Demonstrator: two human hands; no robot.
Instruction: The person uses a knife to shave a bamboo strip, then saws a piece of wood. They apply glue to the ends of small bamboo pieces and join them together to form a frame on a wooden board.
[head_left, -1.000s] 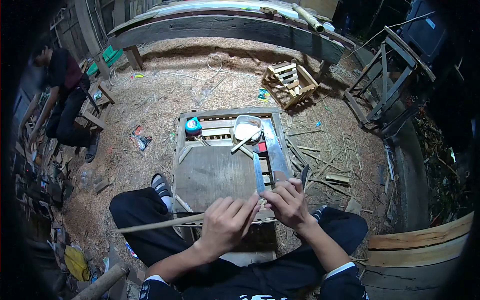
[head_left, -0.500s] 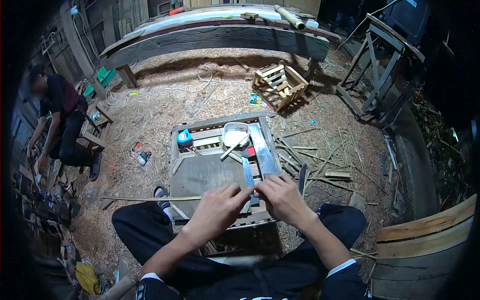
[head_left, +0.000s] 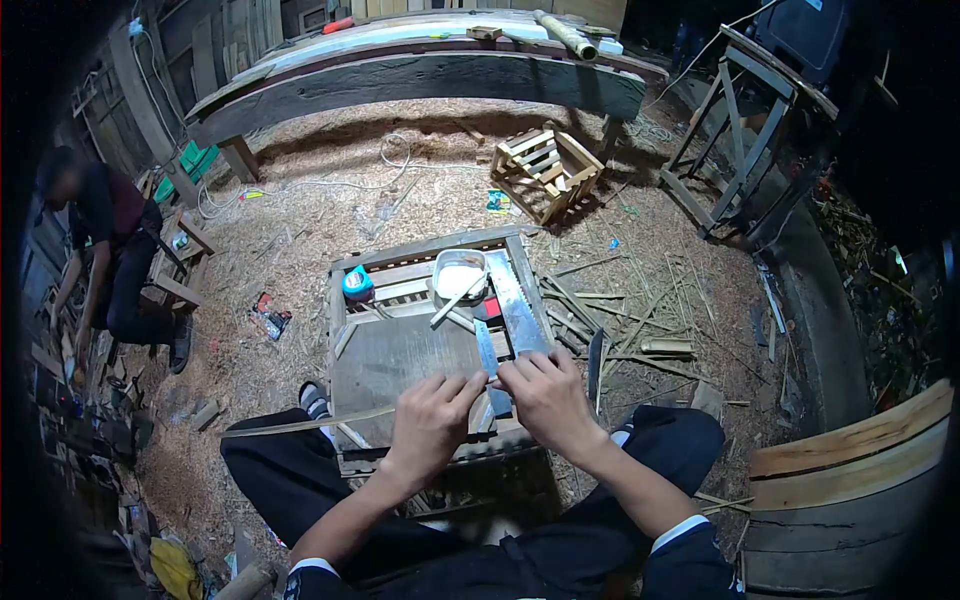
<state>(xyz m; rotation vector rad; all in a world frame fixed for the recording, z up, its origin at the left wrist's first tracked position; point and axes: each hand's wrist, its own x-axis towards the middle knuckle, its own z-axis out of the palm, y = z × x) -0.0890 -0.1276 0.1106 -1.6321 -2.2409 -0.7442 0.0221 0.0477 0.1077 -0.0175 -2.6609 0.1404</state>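
My left hand (head_left: 430, 415) is closed on a long thin wooden strip (head_left: 300, 425), which sticks out to the left over my knee. Its fingertips meet those of my right hand (head_left: 545, 400), which is pinched at the strip's right end; what lies between the fingertips is mostly hidden. Both hands are above the near part of a low slatted table (head_left: 420, 250). On it lie a brown board (head_left: 390, 360), a saw (head_left: 515, 300), a blue-grey blade (head_left: 485, 350), a teal tape measure (head_left: 357, 284) and a white tub (head_left: 460, 275) with a stick across it.
A slatted wooden crate (head_left: 548, 175) stands on the shavings ahead, before a long workbench (head_left: 420, 85). Thin strips (head_left: 640, 320) litter the floor at right. Another person (head_left: 120, 250) sits at far left. Planks (head_left: 850, 440) are at lower right, a stand (head_left: 745, 140) at upper right.
The strip's left end has dipped and swung slightly, and both hands remain together. The whole view has shifted a little, with the surroundings moved left.
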